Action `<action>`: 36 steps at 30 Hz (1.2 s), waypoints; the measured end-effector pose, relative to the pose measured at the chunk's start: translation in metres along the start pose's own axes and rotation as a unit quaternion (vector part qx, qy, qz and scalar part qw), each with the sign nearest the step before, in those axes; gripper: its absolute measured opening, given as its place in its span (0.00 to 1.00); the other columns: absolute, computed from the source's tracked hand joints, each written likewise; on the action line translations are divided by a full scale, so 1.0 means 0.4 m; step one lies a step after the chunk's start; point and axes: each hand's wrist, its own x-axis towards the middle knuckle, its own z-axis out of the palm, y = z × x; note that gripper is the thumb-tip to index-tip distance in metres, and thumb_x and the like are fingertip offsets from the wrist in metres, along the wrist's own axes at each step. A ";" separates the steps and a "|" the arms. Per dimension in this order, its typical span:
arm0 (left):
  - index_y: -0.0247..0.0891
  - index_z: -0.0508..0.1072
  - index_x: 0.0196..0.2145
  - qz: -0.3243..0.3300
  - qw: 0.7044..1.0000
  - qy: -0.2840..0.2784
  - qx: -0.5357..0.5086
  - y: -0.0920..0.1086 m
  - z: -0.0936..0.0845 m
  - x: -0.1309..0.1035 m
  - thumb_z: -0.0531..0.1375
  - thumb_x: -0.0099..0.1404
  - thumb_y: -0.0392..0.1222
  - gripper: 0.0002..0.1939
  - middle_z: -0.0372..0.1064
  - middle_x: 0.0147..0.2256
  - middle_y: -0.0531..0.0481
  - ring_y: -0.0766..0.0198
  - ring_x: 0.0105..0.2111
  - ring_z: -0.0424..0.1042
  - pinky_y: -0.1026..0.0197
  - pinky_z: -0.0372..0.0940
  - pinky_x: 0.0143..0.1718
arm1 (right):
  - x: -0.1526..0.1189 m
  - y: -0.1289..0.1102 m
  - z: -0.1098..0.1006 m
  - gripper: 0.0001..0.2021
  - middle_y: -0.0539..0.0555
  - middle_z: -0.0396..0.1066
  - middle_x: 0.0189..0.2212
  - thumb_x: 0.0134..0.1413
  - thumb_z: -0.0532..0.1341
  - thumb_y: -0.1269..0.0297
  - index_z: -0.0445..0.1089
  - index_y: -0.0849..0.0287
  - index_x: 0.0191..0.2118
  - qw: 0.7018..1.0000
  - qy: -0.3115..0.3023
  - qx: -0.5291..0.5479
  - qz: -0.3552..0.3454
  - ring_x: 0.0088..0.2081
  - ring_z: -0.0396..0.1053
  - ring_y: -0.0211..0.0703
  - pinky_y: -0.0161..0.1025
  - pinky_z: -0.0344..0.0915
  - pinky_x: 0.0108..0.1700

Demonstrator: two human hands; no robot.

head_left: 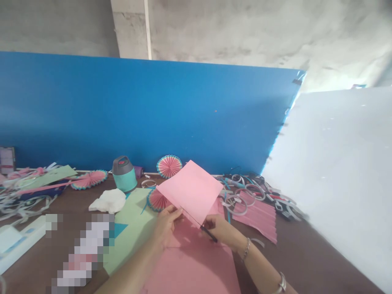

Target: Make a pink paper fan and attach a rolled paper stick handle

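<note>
My left hand point(168, 222) pinches the lower left edge of a square pink paper sheet point(192, 188), held tilted above the table. My right hand point(222, 230) is closed round what look like scissors point(209, 234). Their black handle shows under my fingers, and a thin dark blade runs along the sheet's lower edge. My right fingers partly hide the tool. Under both hands lie larger pink sheets point(196, 265), on top of a pale green sheet point(128, 228). A pleated paper rosette point(157, 200) sits just behind my left hand, partly covered by the raised sheet.
Another rosette point(169, 166) leans against the blue partition point(137, 110). A teal container point(124, 175) and crumpled white tissue point(108, 201) stand left. Tape rolls point(235, 204) and pleated pink paper point(259, 220) lie right. Paper strips point(27, 204) clutter the far left; a white panel point(346, 175) borders the right.
</note>
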 end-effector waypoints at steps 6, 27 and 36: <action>0.31 0.76 0.29 -0.008 1.000 0.011 -0.005 0.007 0.016 -0.010 0.70 0.45 0.36 0.12 0.76 0.26 0.47 0.67 0.23 0.73 0.69 0.67 0.24 | 0.003 0.006 0.002 0.10 0.44 0.61 0.14 0.34 0.67 0.64 0.68 0.64 0.23 0.999 0.033 -0.021 -0.018 0.17 0.55 0.29 0.28 0.51 0.20; 0.32 0.76 0.26 0.020 0.999 0.035 0.006 0.011 -0.006 0.003 0.71 0.41 0.43 0.15 0.73 0.24 0.50 0.68 0.24 0.70 0.68 0.64 0.27 | -0.005 -0.017 -0.001 0.09 0.47 0.66 0.18 0.36 0.65 0.64 0.73 0.64 0.26 0.999 -0.005 0.021 -0.048 0.18 0.54 0.28 0.27 0.50 0.19; 0.33 0.77 0.29 0.031 0.999 0.007 0.032 0.005 -0.003 0.005 0.70 0.44 0.44 0.15 0.75 0.27 0.48 0.67 0.25 0.71 0.67 0.63 0.28 | -0.014 -0.042 -0.001 0.11 0.48 0.67 0.17 0.38 0.61 0.67 0.74 0.65 0.32 0.999 0.035 -0.009 -0.005 0.16 0.57 0.29 0.28 0.56 0.19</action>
